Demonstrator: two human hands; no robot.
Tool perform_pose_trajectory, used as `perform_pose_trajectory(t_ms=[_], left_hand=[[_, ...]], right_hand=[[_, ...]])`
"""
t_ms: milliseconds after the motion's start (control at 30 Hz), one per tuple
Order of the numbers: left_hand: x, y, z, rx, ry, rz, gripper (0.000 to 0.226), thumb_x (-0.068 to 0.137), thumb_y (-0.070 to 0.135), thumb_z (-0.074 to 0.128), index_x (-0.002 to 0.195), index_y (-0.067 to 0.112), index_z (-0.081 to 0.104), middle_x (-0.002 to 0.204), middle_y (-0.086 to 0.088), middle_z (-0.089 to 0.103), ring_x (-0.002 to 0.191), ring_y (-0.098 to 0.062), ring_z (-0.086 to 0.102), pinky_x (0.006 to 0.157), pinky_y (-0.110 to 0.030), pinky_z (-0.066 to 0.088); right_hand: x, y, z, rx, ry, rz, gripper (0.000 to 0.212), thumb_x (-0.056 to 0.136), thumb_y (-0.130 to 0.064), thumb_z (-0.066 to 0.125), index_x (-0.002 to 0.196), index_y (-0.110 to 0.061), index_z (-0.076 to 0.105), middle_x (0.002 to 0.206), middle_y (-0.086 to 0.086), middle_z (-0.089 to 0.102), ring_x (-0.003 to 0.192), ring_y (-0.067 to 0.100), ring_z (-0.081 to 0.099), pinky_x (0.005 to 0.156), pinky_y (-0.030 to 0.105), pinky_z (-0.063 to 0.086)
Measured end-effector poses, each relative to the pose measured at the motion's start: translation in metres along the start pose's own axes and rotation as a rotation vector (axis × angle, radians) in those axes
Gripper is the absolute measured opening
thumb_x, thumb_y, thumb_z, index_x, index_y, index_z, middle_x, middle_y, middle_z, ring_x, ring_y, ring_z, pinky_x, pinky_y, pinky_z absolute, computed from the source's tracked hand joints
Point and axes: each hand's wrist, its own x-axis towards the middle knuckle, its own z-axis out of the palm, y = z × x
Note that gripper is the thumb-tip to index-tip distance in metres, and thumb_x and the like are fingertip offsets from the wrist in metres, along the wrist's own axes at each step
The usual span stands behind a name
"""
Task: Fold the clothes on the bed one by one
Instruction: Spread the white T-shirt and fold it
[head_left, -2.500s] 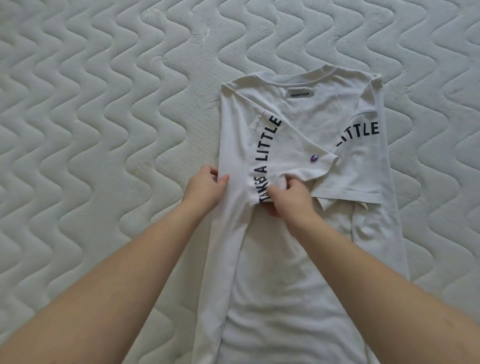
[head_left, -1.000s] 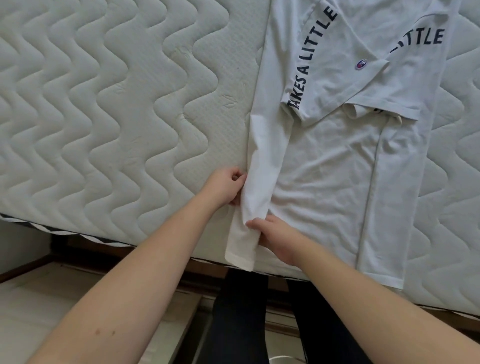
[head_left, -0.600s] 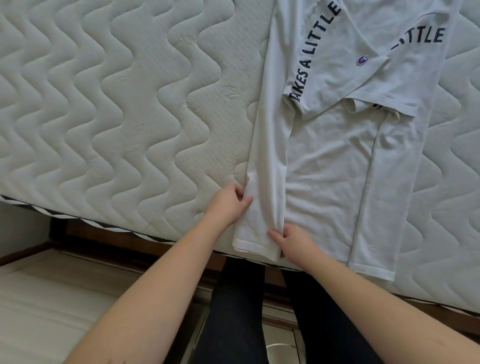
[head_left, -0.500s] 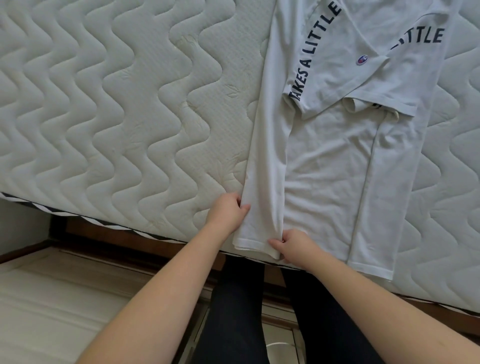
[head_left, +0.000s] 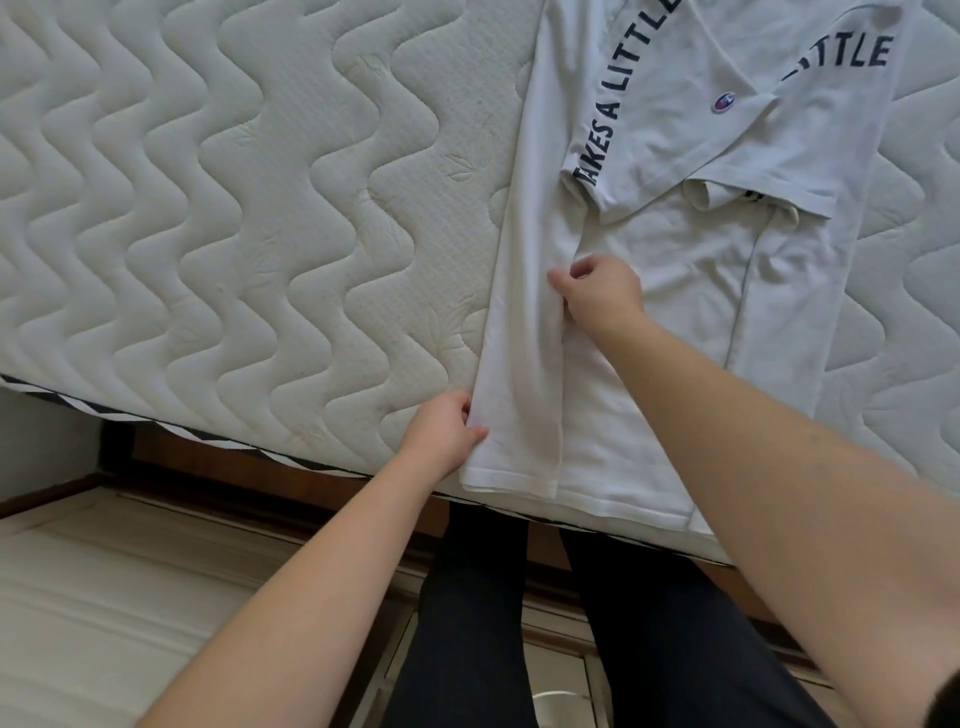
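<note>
1. Quilted in a wavy pattern, the off-white mattress (head_left: 234, 218) of the bed fills most of the view; its near edge runs across the lower part, with a dark wooden bed frame (head_left: 291, 499) and pale floor (head_left: 104, 623) below it.
2. On the right side of the mattress lies a white T-shirt (head_left: 675, 291), its hem at the near edge of the bed.
3. Both sides of the T-shirt are folded inward, and the two short sleeves lie over its middle.
4. Dark lettering curves along the folded parts, reading in part "TAKES A LITTLE" and "LITTLE", and a small round logo (head_left: 723, 101) sits on one sleeve.
5. The left hand (head_left: 444, 434) grips the outer edge of the left folded strip near the hem, fingers curled round the cloth.
6. The right hand (head_left: 600, 291) is farther up, on the inner edge of that same strip, with thumb and fingers pinching the fabric.
7. Both bare forearms reach in from below, and the person's legs in dark trousers (head_left: 519, 623) stand against the bed.
</note>
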Motion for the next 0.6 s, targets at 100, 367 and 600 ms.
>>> perform_pose_trajectory(t_ms=[100, 367, 600], left_hand=[[0.000, 0.002, -0.005, 0.008, -0.035, 0.007, 0.028, 0.087, 0.016, 0.068, 0.114, 0.012, 0.063, 0.088, 0.000, 0.061, 0.085, -0.020, 0.058, 0.076, -0.028, 0.044], [0.002, -0.006, -0.004, -0.176, -0.172, -0.036, 0.061, 0.072, 0.039, 0.083, 0.123, 0.017, 0.057, 0.113, 0.001, 0.069, 0.102, -0.018, 0.065, 0.092, -0.036, 0.051], [-0.004, -0.018, 0.006, -0.400, -0.169, -0.040, 0.050, 0.075, 0.013, 0.083, 0.115, 0.020, 0.053, 0.114, -0.004, 0.069, 0.102, -0.017, 0.067, 0.095, -0.040, 0.053]], right_hand=[[0.004, -0.003, -0.010, -0.144, 0.098, -0.045, 0.013, 0.090, -0.030, 0.056, 0.087, -0.018, 0.056, 0.086, 0.002, 0.061, 0.081, 0.023, 0.053, 0.066, 0.027, 0.035], [-0.023, 0.024, -0.016, -0.187, -0.234, 0.040, 0.030, 0.087, -0.045, 0.069, 0.087, -0.015, 0.064, 0.070, -0.001, 0.067, 0.050, 0.011, 0.062, 0.060, 0.029, 0.056], [-0.065, 0.049, 0.003, -0.309, -0.508, 0.139, 0.019, 0.089, -0.031, 0.070, 0.092, -0.012, 0.068, 0.054, -0.002, 0.059, 0.041, 0.005, 0.054, 0.041, 0.018, 0.038]])
